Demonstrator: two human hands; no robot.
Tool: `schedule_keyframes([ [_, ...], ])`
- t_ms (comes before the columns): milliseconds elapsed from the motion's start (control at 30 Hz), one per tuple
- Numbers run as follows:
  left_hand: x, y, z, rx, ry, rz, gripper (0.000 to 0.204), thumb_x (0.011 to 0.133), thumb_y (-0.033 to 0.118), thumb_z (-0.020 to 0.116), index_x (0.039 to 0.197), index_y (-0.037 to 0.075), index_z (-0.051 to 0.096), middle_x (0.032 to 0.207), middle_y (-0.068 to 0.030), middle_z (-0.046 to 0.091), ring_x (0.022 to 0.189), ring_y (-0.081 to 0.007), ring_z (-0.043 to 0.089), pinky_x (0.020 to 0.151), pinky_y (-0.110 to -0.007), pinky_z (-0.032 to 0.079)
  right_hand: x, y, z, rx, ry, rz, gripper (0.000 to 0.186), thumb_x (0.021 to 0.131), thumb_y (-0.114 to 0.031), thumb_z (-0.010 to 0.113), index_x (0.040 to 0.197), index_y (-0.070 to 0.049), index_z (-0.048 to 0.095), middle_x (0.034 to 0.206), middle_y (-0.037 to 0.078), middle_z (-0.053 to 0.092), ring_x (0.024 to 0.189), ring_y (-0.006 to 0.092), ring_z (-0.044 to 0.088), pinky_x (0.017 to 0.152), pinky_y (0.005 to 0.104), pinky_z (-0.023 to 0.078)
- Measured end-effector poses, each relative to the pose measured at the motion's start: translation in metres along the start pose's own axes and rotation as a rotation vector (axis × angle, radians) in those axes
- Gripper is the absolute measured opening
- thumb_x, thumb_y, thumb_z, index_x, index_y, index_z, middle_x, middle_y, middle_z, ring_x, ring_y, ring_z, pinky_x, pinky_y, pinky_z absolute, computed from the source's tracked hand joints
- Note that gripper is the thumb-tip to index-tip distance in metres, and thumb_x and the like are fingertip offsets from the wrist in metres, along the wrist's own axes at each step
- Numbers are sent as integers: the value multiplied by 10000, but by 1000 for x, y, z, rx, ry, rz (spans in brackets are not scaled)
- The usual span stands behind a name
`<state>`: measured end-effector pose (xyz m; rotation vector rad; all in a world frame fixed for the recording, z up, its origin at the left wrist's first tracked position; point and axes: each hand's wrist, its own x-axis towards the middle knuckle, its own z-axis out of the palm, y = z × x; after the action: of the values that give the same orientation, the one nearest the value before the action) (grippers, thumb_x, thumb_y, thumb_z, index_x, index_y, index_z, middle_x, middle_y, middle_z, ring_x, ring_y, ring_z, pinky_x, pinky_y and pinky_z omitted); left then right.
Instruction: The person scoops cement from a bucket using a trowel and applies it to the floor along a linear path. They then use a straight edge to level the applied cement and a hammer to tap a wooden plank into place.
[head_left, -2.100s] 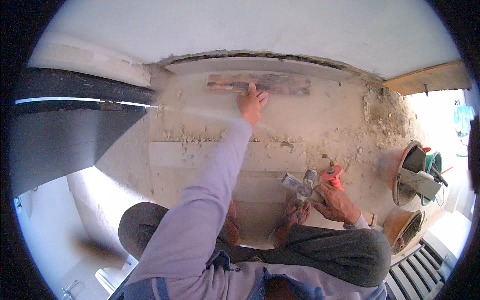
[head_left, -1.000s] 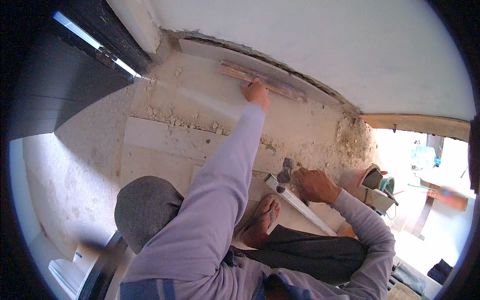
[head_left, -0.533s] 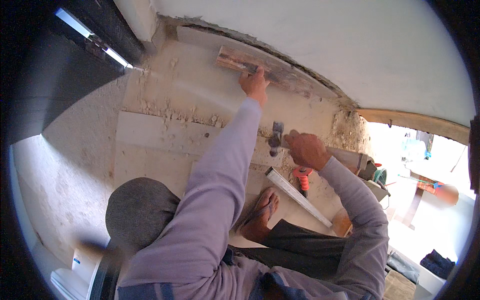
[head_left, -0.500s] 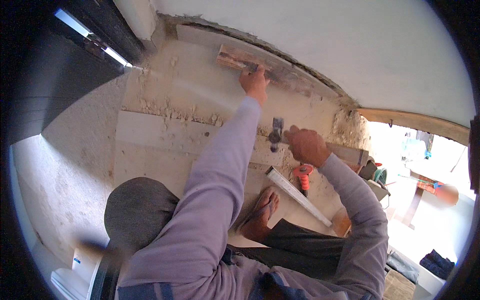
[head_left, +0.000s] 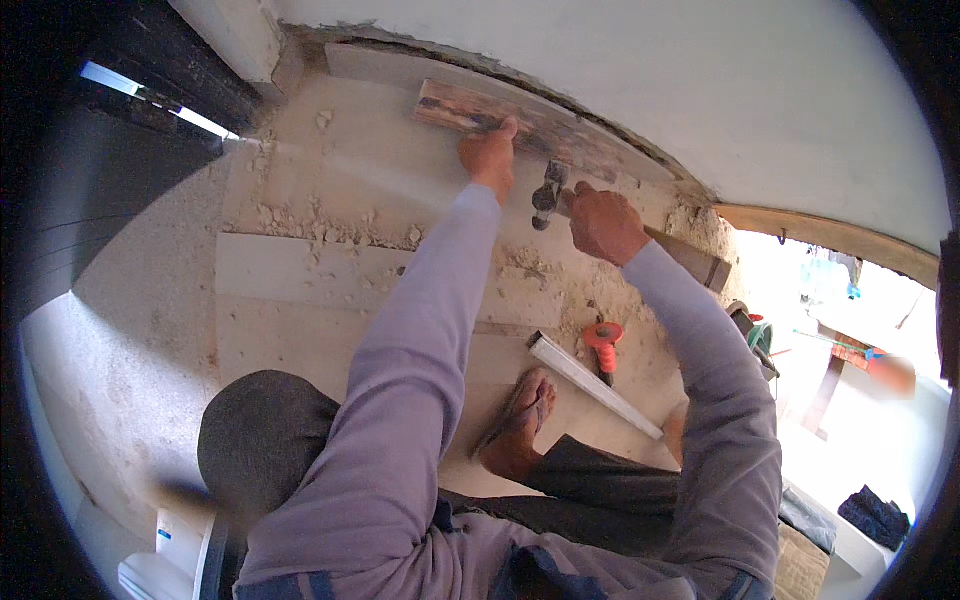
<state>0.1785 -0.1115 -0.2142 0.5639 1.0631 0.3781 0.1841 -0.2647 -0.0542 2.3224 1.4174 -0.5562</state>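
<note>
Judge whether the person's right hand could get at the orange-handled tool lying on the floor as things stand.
Probably not freely: the right hand is closed on a hammer. The orange-handled tool lies uncovered below that forearm, so nothing else blocks it.
</note>
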Motion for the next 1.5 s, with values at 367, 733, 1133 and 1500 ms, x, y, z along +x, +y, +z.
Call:
schedule_keyframes([
  [367,-4,8,-5,-54,-79,8,604,769,184,775,1151,-171,468,1219,-248,555,1086,-285,563,887,-354,463,9,3,6,34,17,-65,352,748,-117,557,1095,-72,603,913,181,595,775,371,651,671,481,541],
  [733,40,30,-58,73,-300,143,649,863,248,671,1199,-217,367,1212,-264,542,993,-294,620,749,-350,578,-8,-43,15,110,-81,-56,313,726,-114,624,1024,-25,586,924,189,576,787,384,636,701,482,524],
  [1133,31,55,-59,104,-185,84,593,808,195,744,1147,-198,457,1085,-225,608,872,-245,622,689,-352,554,62,-46,12,80,107,-85,190,737,-92,568,889,1,633,840,222,609,748,388,647,676,476,537],
  [1500,41,47,-62,201,-63,114,569,799,265,761,1023,-195,511,1038,-231,607,874,-252,610,669,-339,513,80,-39,4,135,-58,-104,342,788,-249,641,1033,-11,625,907,208,604,900,390,608,774,474,495],
])
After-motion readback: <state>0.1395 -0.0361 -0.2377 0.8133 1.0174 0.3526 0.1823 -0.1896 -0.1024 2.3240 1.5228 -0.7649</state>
